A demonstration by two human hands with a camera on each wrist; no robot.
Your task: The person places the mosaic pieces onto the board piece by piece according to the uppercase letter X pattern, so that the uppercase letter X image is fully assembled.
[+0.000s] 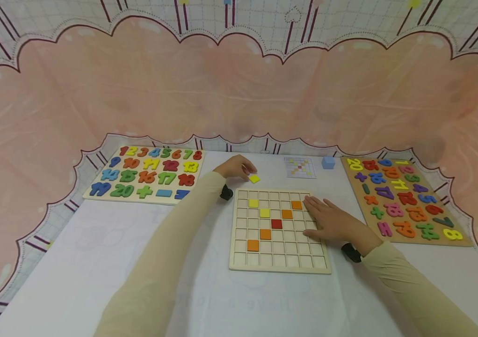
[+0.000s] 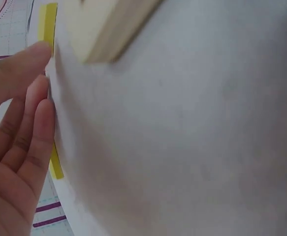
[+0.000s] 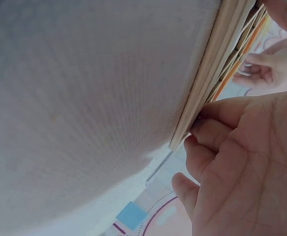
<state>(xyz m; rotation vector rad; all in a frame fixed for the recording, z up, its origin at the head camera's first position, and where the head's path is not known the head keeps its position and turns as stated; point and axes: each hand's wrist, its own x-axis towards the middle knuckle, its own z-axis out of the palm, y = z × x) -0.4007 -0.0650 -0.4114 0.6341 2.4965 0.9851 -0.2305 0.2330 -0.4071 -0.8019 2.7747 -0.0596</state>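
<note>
A wooden grid board [image 1: 281, 270] lies on the white table. Set in its cells are two yellow tiles, a red tile [image 1: 276, 224] and several orange tiles [image 1: 253, 245], along crossing diagonals. Beyond the board's far left corner, my left hand [image 1: 235, 166] reaches down to the tabletop, fingers bent loosely. A loose yellow tile [image 1: 254, 179] lies by its fingertips. The left wrist view shows one yellow tile [image 2: 47, 22] near the thumb and another [image 2: 57, 164] partly hidden behind the fingers. My right hand [image 1: 335, 222] rests on the board's right side, fingers extended; its fingertips touch the edge [image 3: 202, 93].
A number puzzle board [image 1: 138, 198] stands at the left, another [image 1: 432, 239] at the right. Behind the grid board lie a printed pattern card [image 1: 300, 167] and a blue cube [image 1: 328, 162]. A patterned cloth [image 1: 222, 89] rises behind the table.
</note>
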